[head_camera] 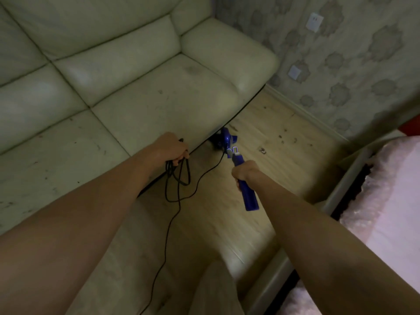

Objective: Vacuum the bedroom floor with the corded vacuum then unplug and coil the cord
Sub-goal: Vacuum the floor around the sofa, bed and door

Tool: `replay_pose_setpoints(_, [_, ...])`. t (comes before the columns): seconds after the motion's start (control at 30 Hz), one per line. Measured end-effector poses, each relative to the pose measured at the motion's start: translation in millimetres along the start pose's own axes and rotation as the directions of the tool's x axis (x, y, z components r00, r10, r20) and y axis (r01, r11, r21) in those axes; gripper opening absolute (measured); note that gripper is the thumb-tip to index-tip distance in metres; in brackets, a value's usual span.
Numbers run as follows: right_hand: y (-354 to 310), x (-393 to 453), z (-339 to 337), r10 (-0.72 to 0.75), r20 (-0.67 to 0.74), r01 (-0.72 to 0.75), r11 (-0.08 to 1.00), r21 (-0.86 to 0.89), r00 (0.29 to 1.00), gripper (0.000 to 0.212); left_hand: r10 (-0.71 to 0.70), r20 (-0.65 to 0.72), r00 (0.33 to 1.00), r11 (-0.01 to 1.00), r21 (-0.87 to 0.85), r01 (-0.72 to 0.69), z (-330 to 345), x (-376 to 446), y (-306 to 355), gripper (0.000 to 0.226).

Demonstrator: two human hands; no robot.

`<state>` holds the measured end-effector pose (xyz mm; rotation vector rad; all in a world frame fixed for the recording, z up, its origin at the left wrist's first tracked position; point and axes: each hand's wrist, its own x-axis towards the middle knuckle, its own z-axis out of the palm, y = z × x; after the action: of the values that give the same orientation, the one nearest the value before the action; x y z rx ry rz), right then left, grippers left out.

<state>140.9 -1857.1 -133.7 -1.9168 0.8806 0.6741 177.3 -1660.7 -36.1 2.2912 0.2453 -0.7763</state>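
The right hand point(244, 172) is wrapped tight round the blue handle of the vacuum point(229, 146), fingers curled under it, and the handle's free end sticks out back toward the person. From that grip the wand runs away and to the left, so its long axis slants down to the floor point(272, 142) with the blue body tucked right at the lower edge of the sofa point(141, 87), partly under it. The left hand point(170, 146) is out at about the same reach, closed on a few hanging loops of the black cord point(179, 176), which it holds just in front of the sofa seat. One strand swings from those loops across to the vacuum body; another trails down the floor toward the person's feet. Crumbs and bits lie on the boards to the right of the vacuum head, between it and the wallpapered wall, near the bed point(386, 189). I'd judge the next sweep has to go rightward, away from the sofa, and the right hand alone steers it while the left keeps the slack clear.
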Motion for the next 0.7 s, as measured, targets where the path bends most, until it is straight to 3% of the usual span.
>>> replay_pose_setpoints(0.33, [29,-90,13,0.079,0.082,-0.082,0.996,0.026,0.993,0.01,0.088,-0.016,0.996,0.995,-0.046,-0.089,-19,-54,-28,0.034])
replay_pose_setpoints(0.5, [34,-152,37,0.107,0.125,-0.117,0.99,0.077,0.986,0.035,0.157,0.001,0.988,0.987,-0.024,-0.157,-27,-97,-47,0.036])
replay_pose_setpoints(0.6, [26,-191,51,0.095,0.176,-0.128,0.974,0.189,0.98,0.01,0.187,0.016,0.982,0.982,-0.028,-0.187,-32,-114,-61,0.034])
replay_pose_setpoints(0.7, [23,-203,69,0.062,0.156,-0.106,0.95,0.295,0.986,0.015,0.213,0.034,0.977,0.977,-0.039,-0.211,-31,-122,-74,0.035])
